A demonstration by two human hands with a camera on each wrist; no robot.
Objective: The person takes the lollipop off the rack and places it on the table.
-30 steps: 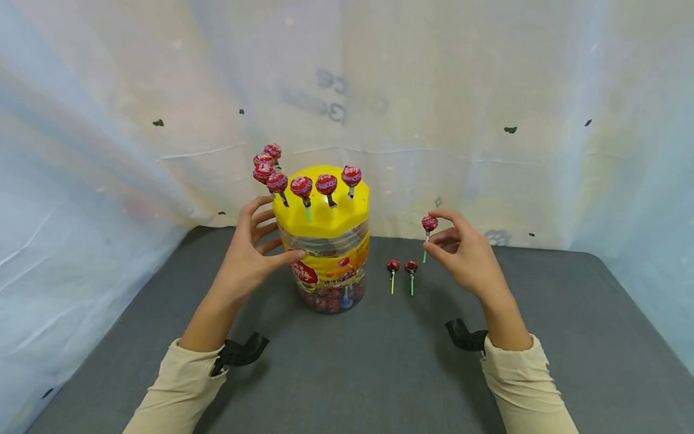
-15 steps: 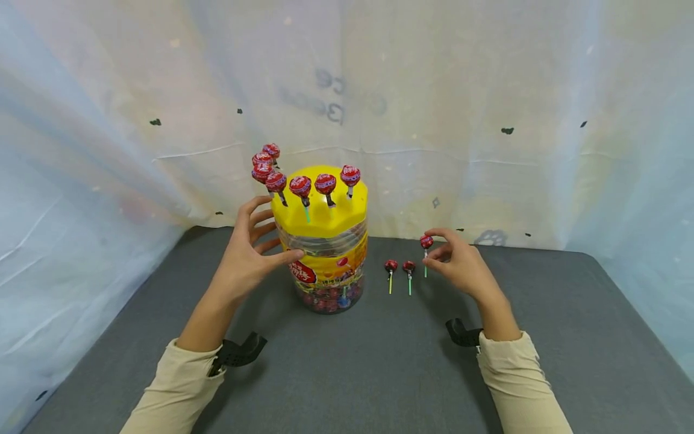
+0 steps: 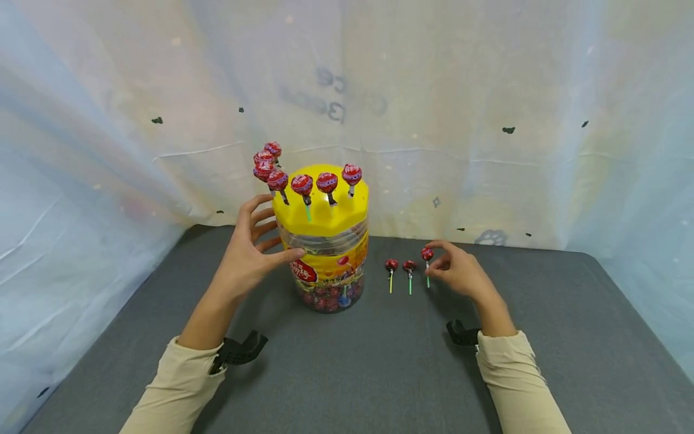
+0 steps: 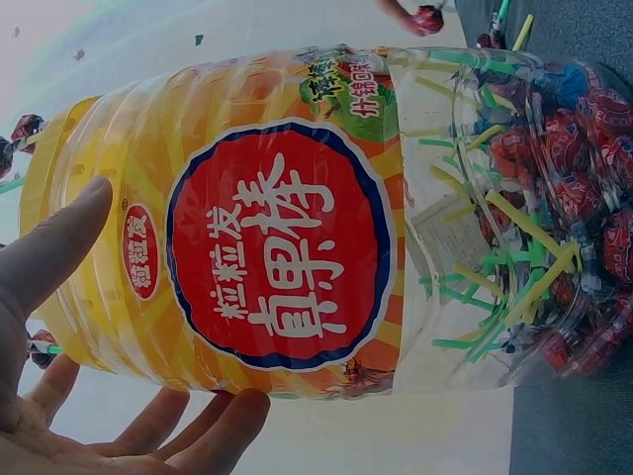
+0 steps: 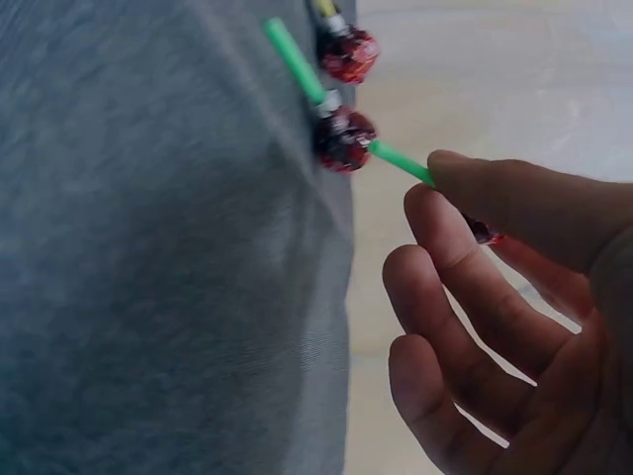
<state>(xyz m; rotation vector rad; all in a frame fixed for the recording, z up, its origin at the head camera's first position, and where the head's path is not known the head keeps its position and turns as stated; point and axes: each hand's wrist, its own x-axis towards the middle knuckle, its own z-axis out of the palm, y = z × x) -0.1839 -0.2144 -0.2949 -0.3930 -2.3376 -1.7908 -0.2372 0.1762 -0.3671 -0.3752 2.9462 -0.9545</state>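
A plastic candy jar (image 3: 331, 259) with a yellow lid (image 3: 325, 223) stands upright on the table. My left hand (image 3: 252, 250) holds its left side, thumb across the front and fingers spread around the side. In the left wrist view, the jar (image 4: 287, 242) has lollipops inside, sticks and red wrappers showing. Several red-wrapped lollipops (image 3: 301, 185) stand in the lid's rim. My right hand (image 3: 461, 271) pinches a lollipop (image 3: 427, 254) by its green stick (image 5: 401, 161), stick end pointing down, close over the table. Most of its head is hidden behind the fingers in the right wrist view.
On the grey table (image 3: 347, 374), a yellow-stick lollipop (image 3: 391, 265) and a green-stick lollipop (image 3: 409, 266) lie side by side between jar and right hand. A pale hanging sheet (image 3: 423, 90) encloses the table at the back and sides.
My right hand has lowered its lollipop towards the table, to the right of the two lying there. The left hand keeps its hold on the jar.
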